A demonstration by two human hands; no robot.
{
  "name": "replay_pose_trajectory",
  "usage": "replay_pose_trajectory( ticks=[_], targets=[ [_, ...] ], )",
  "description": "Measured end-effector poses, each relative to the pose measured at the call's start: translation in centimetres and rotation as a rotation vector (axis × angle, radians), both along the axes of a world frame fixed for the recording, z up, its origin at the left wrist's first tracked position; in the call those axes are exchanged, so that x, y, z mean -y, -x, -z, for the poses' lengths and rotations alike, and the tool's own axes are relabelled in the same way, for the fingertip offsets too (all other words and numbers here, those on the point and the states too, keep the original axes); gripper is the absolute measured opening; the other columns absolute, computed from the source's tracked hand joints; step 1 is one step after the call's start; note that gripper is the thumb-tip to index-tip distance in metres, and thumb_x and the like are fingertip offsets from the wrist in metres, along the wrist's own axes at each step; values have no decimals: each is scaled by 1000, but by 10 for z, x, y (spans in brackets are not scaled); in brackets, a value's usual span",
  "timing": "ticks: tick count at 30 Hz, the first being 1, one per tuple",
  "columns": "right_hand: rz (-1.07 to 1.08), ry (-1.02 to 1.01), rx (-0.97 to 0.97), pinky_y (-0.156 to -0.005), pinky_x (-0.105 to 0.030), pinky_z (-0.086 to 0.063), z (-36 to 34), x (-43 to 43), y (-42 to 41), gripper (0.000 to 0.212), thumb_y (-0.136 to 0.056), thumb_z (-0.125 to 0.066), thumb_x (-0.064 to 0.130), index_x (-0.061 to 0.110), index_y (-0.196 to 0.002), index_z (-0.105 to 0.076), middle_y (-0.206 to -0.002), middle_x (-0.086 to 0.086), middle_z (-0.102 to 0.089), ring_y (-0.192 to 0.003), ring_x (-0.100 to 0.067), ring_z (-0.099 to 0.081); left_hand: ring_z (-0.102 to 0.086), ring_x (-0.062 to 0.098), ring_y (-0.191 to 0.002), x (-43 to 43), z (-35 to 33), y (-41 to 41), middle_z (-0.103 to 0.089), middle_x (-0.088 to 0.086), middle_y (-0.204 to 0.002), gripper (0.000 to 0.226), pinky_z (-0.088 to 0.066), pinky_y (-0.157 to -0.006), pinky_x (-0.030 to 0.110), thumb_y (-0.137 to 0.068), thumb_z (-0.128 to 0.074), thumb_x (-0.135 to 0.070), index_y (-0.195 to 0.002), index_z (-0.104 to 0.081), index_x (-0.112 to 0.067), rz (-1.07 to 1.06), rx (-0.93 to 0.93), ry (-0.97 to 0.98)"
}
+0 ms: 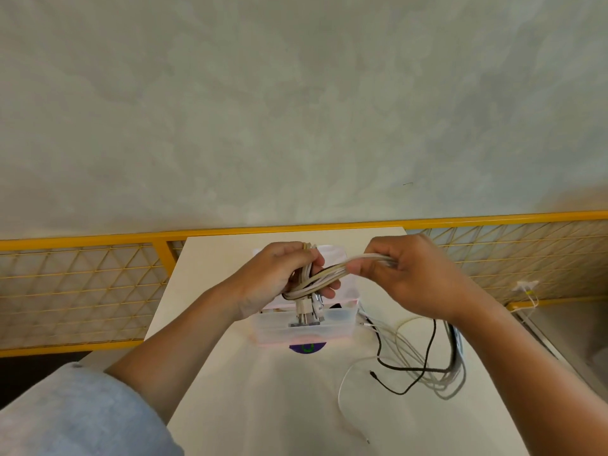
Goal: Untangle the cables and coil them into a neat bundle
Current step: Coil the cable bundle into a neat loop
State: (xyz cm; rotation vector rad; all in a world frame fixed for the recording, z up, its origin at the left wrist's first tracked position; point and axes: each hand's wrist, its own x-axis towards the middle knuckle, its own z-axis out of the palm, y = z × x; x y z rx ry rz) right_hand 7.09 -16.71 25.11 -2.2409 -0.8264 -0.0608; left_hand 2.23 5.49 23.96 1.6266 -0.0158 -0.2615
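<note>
1. a round purple label with a green ring shows at the 6 o'clock edge of the clear plastic box; any lettering on it is too blurred to read.
2. the pale cable bundle is held up between both hands, just above the box. the stretch between the hands runs along the 8-to-2 o'clock line.
3. inside the left hand the bundle turns to the 12-to-6 line, and its metal plugs hang out below, pointing to 6 o'clock into the box.
4. the left hand is curled round the gathered loops, thumb on the 3 o'clock side.
5. the right hand pinches the same strands at their 2 o'clock end, fingers folded over them.
6. loose cables, pale ones crossed by a black cable, lie in a slack heap at 4 o'clock of the box. a thin white lead trails from them toward 6 o'clock.
7. everything sits on a white worktop. a light blue sleeve is at 7 o'clock.
8. a yellow mesh fence runs along the 9-to-3 line behind the worktop, with a mottled grey concrete floor beyond it.
</note>
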Motion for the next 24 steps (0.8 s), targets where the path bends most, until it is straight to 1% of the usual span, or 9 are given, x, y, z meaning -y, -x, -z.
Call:
replay_pose_trajectory(
  ticks=[3,6,11,15,17,19,21,22,24],
  targets=[
    [-1,-40,63,-51,-28,-30,7,2,-6,51,-77,-60,68,19,-65,-62,-51,9,-45,-50,-10,-38,-73,31,-83,4,-2,6,-76,19,-95,46,-54,-80,35,-98,-45,-44,-98,-64,-2,46,12,18],
    [-11,-84,107,-49,-26,-29,13,3,-9,47,-80,-61,66,21,-66,-63,-51,8,-44,-50,-10,-37,-72,25,-73,7,-3,11,-75,18,-88,57,-54,-73,29,-92,-44,-53,-93,-68,-1,81,16,15],
    [-50,-149,144,-49,-31,-34,20,-1,-11,29,-86,-60,67,43,-69,-60,-54,5,-49,-51,-10,-39,-65,19,-55,13,-4,14,-71,13,-71,55,-54,-61,27,-92,-44,-53,-86,-67,-4,113,-59,55],
    [-78,-172,130,-50,-26,-34,27,-2,-14,25,-85,-59,67,45,-72,-62,-54,7,-51,-50,-9,-41,-50,15,-42,18,0,15,-58,7,-56,50,-52,-62,30,-93,-51,-50,-86,-64,-2,87,-135,124],
    [-81,-147,90,-52,-28,-38,32,-3,-15,33,-85,-56,71,41,-75,-66,-58,6,-57,-52,-10,-46,-39,14,-41,20,4,13,-48,5,-54,44,-51,-60,31,-94,-57,-45,-86,-65,-2,40,-128,122],
    [-82,-110,32,-59,-35,-49,35,-3,-15,41,-86,-56,70,33,-84,-73,-69,6,-66,-60,-13,-55,-34,14,-41,20,5,12,-41,3,-52,37,-50,-58,31,-94,-61,-40,-82,-68,-6,1,-124,107],
    [-120,-83,-14,-73,-41,-55,34,-3,-12,38,-87,-59,64,33,-102,-75,-89,11,-74,-77,-14,-67,-31,13,-41,21,5,11,-38,1,-49,31,-50,-55,30,-94,-63,-35,-80,-71,-8,-25,-124,109],
    [-154,-63,-11,-75,-41,-55,33,-3,-11,37,-87,-62,63,36,-110,-72,-97,13,-74,-83,-13,-69,-31,13,-41,21,4,10,-38,1,-48,31,-50,-54,29,-94,-64,-34,-79,-69,-8,-38,-121,111],
    [-203,1,44,-68,-34,-52,31,-7,-9,38,-87,-66,58,41,-121,-66,-101,13,-73,-80,-9,-65,-31,13,-40,20,4,8,-37,1,-47,32,-48,-52,28,-94,-64,-32,-75,-66,-7,-62,-105,108]
  ],
)
